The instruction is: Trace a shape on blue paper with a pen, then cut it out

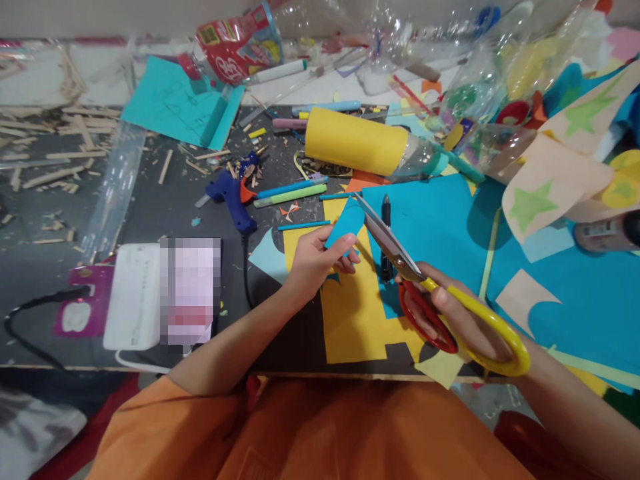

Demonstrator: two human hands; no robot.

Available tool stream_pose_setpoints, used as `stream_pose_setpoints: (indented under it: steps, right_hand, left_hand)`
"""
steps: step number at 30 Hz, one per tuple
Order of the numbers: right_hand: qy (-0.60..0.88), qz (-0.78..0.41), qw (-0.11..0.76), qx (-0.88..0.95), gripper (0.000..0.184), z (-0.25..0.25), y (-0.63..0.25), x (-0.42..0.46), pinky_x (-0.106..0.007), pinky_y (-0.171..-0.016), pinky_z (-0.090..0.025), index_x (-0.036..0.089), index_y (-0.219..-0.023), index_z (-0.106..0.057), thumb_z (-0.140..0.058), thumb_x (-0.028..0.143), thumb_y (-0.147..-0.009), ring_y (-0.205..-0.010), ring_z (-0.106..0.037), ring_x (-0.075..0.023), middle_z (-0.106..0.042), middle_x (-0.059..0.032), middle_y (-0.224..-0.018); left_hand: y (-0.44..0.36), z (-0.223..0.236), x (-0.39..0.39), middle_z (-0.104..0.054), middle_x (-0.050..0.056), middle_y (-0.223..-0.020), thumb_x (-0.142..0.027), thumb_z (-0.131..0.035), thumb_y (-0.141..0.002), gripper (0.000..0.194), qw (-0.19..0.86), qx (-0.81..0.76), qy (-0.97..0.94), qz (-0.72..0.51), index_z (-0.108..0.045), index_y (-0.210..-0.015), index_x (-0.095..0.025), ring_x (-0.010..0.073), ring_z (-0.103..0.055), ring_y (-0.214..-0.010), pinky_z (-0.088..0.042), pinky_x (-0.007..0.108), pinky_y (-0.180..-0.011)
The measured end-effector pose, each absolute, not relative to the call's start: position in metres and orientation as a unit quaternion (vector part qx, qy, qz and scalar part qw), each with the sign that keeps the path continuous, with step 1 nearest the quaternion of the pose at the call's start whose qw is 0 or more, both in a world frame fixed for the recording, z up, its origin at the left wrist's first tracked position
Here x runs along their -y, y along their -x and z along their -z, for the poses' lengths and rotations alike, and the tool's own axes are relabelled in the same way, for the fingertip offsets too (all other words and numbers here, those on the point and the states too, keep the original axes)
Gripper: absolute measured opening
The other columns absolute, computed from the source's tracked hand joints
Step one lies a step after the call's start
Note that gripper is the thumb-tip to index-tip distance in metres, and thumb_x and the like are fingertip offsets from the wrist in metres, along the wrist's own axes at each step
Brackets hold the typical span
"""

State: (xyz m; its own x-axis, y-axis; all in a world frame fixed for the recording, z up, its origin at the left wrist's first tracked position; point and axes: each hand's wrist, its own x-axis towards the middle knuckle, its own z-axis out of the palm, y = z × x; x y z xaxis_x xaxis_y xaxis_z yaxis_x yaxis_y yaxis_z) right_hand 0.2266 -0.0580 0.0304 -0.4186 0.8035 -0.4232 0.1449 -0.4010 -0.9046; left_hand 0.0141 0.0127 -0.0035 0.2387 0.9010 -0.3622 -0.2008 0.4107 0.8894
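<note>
My left hand (320, 260) pinches a small piece of blue paper (346, 225) between thumb and fingers, above a yellow sheet (347, 327). In my right hand (465, 317) is a pair of scissors (393, 250) with one red and one yellow handle. Its blades point up and left, slightly parted, and the tips are at the upper edge of the blue piece. Whether they touch the paper I cannot tell. Under the scissors a black pen (386, 227) lies on a large blue sheet (430, 213).
Behind my hands lies a bottle wrapped in yellow paper (355, 141), with several markers (293, 195) near it. A blue glue gun (233, 197), a white power bank (133, 297) and a phone (193, 290) are at left. Star-marked paper (545, 193) and plastic bottles crowd the right.
</note>
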Motion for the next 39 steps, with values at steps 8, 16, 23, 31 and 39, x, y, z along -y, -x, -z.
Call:
stream_pose_setpoints:
  steps: [8, 16, 23, 31, 39]
  right_hand:
    - [0.418, -0.759, 0.227, 0.444, 0.065, -0.0241, -0.2332, 0.0592, -0.025, -0.046, -0.033, 0.023, -0.103, -0.047, -0.038, 0.082, -0.078, -0.051, -0.037, -0.0106, -0.049, 0.0029, -0.067]
    - [0.408, -0.765, 0.210, 0.451, 0.070, -0.0284, -0.2351, 0.0570, -0.026, -0.049, -0.035, 0.023, -0.110, -0.046, -0.034, 0.084, -0.076, -0.052, -0.036, -0.0106, -0.049, 0.0031, -0.069]
    - [0.445, -0.739, 0.230, 0.451, 0.057, -0.0281, -0.2320, 0.0583, -0.026, -0.046, -0.033, 0.022, -0.096, -0.047, -0.035, 0.077, -0.083, -0.046, -0.035, -0.0098, -0.047, 0.0041, -0.061]
    - [0.454, -0.725, 0.238, 0.460, 0.051, -0.0291, -0.2332, 0.0597, -0.024, -0.043, -0.030, 0.022, -0.085, -0.043, -0.039, 0.073, -0.086, -0.042, -0.032, -0.0078, -0.044, 0.0061, -0.056]
    - [0.478, -0.713, 0.236, 0.455, 0.057, -0.0267, -0.2345, 0.0602, -0.023, -0.037, -0.027, 0.021, -0.097, -0.049, -0.043, 0.076, -0.081, -0.039, -0.032, -0.0075, -0.045, 0.0061, -0.054]
  left_hand:
    - [-0.0131, 0.0040, -0.0138, -0.060, -0.003, -0.050, -0.037, -0.065, -0.072, 0.025, 0.698, -0.476, -0.373, -0.384, -0.054, -0.062, -0.017, 0.0069, -0.055, -0.039, -0.044, 0.017, -0.040]
    - [-0.0124, -0.0003, -0.0125, -0.057, -0.004, -0.046, -0.036, -0.066, -0.067, 0.026, 0.703, -0.484, -0.392, -0.344, -0.053, -0.055, -0.017, 0.0057, -0.050, -0.035, -0.042, 0.018, -0.038]
    - [-0.0116, 0.0001, -0.0124, -0.057, -0.004, -0.046, -0.034, -0.064, -0.068, 0.024, 0.698, -0.483, -0.394, -0.352, -0.053, -0.055, -0.016, 0.0055, -0.050, -0.035, -0.041, 0.017, -0.038]
    - [-0.0139, 0.0018, -0.0133, -0.059, -0.003, -0.048, -0.032, -0.063, -0.070, 0.021, 0.679, -0.491, -0.382, -0.389, -0.052, -0.060, -0.017, 0.0073, -0.052, -0.036, -0.042, 0.019, -0.039]
    - [-0.0144, -0.0009, -0.0145, -0.060, -0.004, -0.047, -0.028, -0.062, -0.069, 0.018, 0.679, -0.496, -0.361, -0.404, -0.051, -0.060, -0.017, 0.0069, -0.051, -0.035, -0.042, 0.019, -0.039]
